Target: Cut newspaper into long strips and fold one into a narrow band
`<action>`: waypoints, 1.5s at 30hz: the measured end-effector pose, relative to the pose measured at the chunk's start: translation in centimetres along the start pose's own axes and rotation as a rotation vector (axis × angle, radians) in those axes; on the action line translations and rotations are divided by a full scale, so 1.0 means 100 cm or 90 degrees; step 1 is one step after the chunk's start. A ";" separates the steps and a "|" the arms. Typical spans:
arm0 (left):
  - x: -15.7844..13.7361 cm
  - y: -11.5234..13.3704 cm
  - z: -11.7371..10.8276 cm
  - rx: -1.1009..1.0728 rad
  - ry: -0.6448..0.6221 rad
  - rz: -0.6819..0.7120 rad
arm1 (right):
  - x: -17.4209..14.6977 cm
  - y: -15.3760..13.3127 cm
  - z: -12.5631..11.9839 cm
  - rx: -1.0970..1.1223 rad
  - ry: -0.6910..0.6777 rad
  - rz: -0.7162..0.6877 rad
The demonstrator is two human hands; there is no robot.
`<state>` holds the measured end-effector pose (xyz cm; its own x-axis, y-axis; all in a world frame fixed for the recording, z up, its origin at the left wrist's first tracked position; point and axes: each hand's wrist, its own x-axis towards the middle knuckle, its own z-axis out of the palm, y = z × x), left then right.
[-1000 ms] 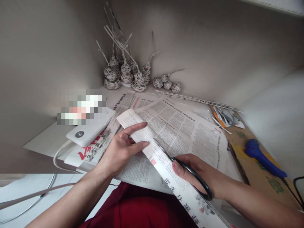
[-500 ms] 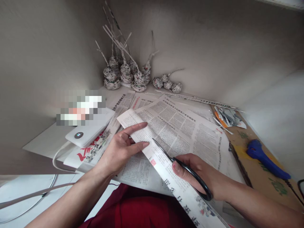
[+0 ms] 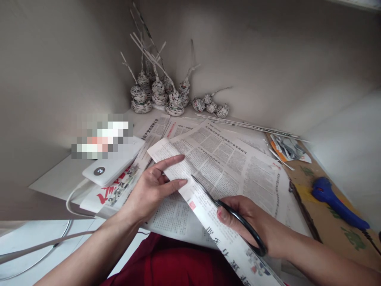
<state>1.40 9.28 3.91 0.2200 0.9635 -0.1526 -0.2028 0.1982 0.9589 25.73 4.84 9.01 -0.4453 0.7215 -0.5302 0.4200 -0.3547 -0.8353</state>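
Note:
My right hand (image 3: 242, 218) is closed around the black handles of a pair of scissors (image 3: 230, 209), whose blades point up and left along a long newspaper strip (image 3: 198, 206). The blade tip lies just right of my left thumb. My left hand (image 3: 154, 184) pinches the strip between thumb and fingers near its upper end, the index finger stretched over the print. From there the strip runs down to the right, past the scissors, to the bottom edge of the view. Larger newspaper sheets (image 3: 226, 153) lie beneath on the table.
Woven paper gourds (image 3: 175, 104) stand in the back corner, beside small paper balls (image 3: 222, 110) and thin paper rods (image 3: 253, 127). At left lies a white power bank (image 3: 104, 169) with a cable. A blue glue gun (image 3: 339, 202) rests on cardboard (image 3: 315, 186) at right.
Both hands and the scissors hold almost the same pose on the strip. The whole view has shifted very slightly, and the number on the power bank's display looks different.

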 end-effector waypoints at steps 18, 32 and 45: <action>-0.001 0.000 0.000 -0.040 -0.013 0.011 | 0.011 -0.011 0.001 -0.061 0.019 0.017; -0.003 0.001 0.001 -0.045 -0.017 0.007 | 0.009 0.004 -0.001 -0.040 0.008 0.033; -0.005 0.002 0.004 -0.086 -0.036 -0.005 | 0.018 -0.009 0.002 -0.056 0.012 0.015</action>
<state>1.64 8.76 4.26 0.2750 0.9508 -0.1424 -0.3260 0.2315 0.9166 24.41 6.40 8.77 -0.4204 0.7248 -0.5458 0.4983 -0.3183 -0.8065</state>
